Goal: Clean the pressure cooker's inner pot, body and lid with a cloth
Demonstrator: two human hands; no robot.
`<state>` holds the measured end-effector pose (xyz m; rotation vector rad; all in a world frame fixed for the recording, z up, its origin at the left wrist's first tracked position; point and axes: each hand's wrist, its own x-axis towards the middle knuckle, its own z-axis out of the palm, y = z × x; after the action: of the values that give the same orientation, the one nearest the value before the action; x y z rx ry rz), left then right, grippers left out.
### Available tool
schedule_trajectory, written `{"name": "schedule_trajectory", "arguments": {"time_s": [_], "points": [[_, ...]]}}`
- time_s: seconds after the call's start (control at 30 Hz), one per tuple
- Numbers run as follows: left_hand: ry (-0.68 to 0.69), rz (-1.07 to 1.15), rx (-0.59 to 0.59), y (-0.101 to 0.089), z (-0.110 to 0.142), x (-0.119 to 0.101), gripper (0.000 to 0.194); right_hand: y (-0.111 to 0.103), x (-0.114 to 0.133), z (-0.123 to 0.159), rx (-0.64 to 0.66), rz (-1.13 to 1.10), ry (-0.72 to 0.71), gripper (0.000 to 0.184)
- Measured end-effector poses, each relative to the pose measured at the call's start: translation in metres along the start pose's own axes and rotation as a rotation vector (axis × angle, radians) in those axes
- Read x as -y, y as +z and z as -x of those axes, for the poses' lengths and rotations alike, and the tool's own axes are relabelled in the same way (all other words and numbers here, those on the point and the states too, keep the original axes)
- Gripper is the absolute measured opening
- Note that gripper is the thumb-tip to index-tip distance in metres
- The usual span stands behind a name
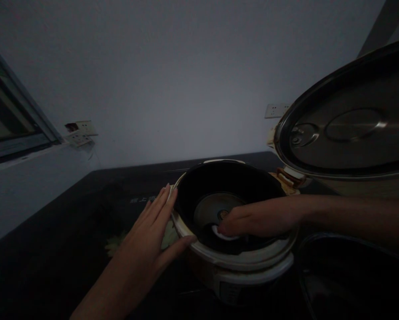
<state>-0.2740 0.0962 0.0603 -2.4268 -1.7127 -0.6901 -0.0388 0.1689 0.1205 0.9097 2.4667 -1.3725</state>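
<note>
An electric pressure cooker (pixel 253 262) stands with its lid (pixel 349 129) swung up to the right. Inside, a round heating plate (pixel 208 206) with a small centre button (pixel 223 214) shows at the bottom of the dark well. My left hand (pixel 149 240) steadies the cooker's left rim, fingers stretched out along it and thumb on the front edge. Reaching in from the right, my right hand (pixel 253 220) is closed on a white wiping cloth (pixel 224 234), low in the well by the plate's front edge. Most of the cloth is hidden beneath the fingers.
A dark pot (pixel 306 284) sits at the lower right, close beside the cooker. The cooker rests on a glossy black tabletop (pixel 119 191) against a pale wall. Wall sockets (pixel 86 128) are at the left, near a window (pixel 13 106), and another socket (pixel 274 110) is behind the lid.
</note>
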Motion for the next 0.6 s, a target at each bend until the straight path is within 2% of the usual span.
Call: {"name": "schedule_trajectory", "arguments": {"time_s": [0.1,0.2,0.37,0.53,0.6], "points": [[-0.05,0.067,0.056,0.003,-0.004,0.004,0.088,0.011,-0.002,-0.027,-0.018,0.025,-0.055,0.033],[-0.103,0.095,0.11,0.004,-0.006,0.005,0.092,0.018,-0.004,-0.038,-0.005,0.043,-0.004,0.032],[-0.145,0.13,0.156,0.006,-0.008,0.008,0.098,0.01,-0.007,-0.024,0.079,0.063,0.124,0.027],[-0.153,0.139,0.109,0.007,-0.008,0.009,0.096,-0.011,-0.014,-0.007,0.317,-0.012,0.223,0.027],[-0.122,0.136,0.084,0.006,-0.008,0.009,0.092,-0.012,-0.016,-0.006,0.338,-0.002,0.231,0.029]]}}
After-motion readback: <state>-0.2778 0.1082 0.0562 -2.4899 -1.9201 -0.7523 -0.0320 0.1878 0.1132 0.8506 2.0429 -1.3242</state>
